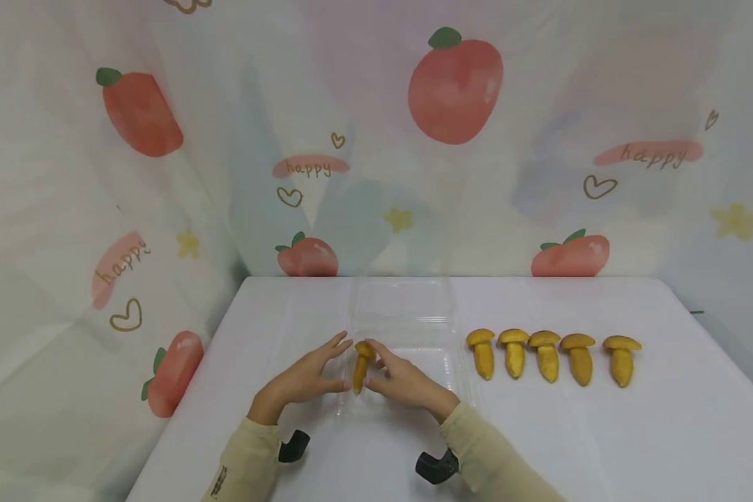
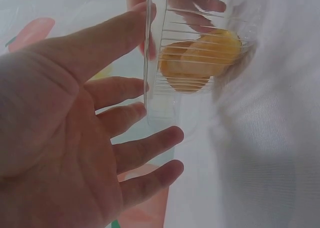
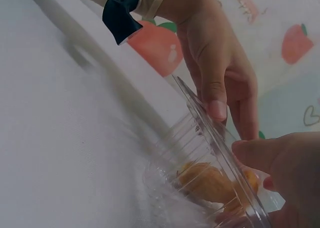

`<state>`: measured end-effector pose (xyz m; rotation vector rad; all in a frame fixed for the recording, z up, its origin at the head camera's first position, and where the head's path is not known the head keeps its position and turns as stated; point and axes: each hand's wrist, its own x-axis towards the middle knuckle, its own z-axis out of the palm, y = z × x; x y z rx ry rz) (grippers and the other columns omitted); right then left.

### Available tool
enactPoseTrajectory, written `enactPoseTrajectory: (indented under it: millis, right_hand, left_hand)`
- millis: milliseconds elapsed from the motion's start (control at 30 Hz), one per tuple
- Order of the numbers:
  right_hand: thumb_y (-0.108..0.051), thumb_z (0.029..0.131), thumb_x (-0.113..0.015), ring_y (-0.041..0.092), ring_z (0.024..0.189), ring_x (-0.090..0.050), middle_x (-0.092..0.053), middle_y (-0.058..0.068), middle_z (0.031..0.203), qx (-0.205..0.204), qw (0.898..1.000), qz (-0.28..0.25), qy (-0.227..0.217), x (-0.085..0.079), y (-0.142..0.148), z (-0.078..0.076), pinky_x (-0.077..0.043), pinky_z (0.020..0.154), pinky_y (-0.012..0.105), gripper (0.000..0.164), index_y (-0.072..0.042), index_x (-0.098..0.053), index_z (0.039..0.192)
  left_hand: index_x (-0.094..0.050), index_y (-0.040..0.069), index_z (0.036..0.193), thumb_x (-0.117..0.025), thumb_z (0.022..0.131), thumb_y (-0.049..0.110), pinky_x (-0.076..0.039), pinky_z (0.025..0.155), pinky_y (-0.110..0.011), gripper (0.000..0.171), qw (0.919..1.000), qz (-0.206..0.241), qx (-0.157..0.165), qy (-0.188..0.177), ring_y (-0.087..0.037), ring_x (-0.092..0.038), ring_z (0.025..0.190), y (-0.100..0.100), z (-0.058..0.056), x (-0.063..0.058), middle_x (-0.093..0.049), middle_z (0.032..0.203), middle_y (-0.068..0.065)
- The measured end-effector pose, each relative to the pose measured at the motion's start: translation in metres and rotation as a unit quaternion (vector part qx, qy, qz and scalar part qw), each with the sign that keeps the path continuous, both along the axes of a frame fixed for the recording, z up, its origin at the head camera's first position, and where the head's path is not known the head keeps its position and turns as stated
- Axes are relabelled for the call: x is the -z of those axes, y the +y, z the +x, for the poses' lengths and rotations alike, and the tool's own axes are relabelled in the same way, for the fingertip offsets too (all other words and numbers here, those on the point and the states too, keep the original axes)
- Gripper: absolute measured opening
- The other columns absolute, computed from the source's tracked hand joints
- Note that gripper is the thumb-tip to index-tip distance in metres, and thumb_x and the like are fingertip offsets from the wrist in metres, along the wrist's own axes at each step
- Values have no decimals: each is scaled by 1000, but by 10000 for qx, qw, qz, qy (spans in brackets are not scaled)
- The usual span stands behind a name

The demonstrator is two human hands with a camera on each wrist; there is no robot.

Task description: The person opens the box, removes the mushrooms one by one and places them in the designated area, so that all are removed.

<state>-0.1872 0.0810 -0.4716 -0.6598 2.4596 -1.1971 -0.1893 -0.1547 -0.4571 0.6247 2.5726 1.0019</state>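
Observation:
A yellow-brown mushroom (image 1: 360,366) lies inside a clear plastic box (image 1: 442,366), at its left side; through the ribbed wall the left wrist view shows the mushroom (image 2: 202,61) near the bottom. My left hand (image 1: 304,376) is at the box's left rim, fingers spread and fairly straight, holding nothing. Across the mushroom from it, my right hand (image 1: 408,380) reaches over the box, with index fingertip near the cap and thumb near the stem. In the right wrist view the right hand (image 3: 295,170) is partly cut off by the frame edge.
The box's clear lid (image 1: 401,300) is laid back toward the wall. To the right, several more mushrooms (image 1: 547,355) stand out in a row on the white table (image 1: 678,432). A patterned cloth (image 1: 376,104) hangs behind the table and on its left.

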Motion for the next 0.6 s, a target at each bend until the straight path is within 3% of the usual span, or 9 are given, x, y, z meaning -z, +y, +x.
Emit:
enactPoseTrajectory:
  millis: [300, 600]
  right_hand:
    - [-23, 98, -64, 35, 113, -62, -62, 23, 131, -137, 9997, -163, 123, 5, -2, -6, -53, 94, 55, 71, -3, -30, 157]
    - [-24, 98, -65, 37, 124, -57, -57, 23, 140, -217, 9996, -188, 66, 2, -8, -2, -48, 103, 61, 76, 0, -26, 158]
  left_hand:
    - [-35, 5, 157, -75, 92, 30, -26, 121, -65, 81, 9998, -1, 148, 132, -41, -23, 155, 2, -1, 2, -19, 170, -16]
    - [-34, 4, 157, -75, 92, 30, -26, 120, -66, 81, 9998, -17, 128, 135, -42, -23, 155, 0, 0, 0, -19, 169, -17]
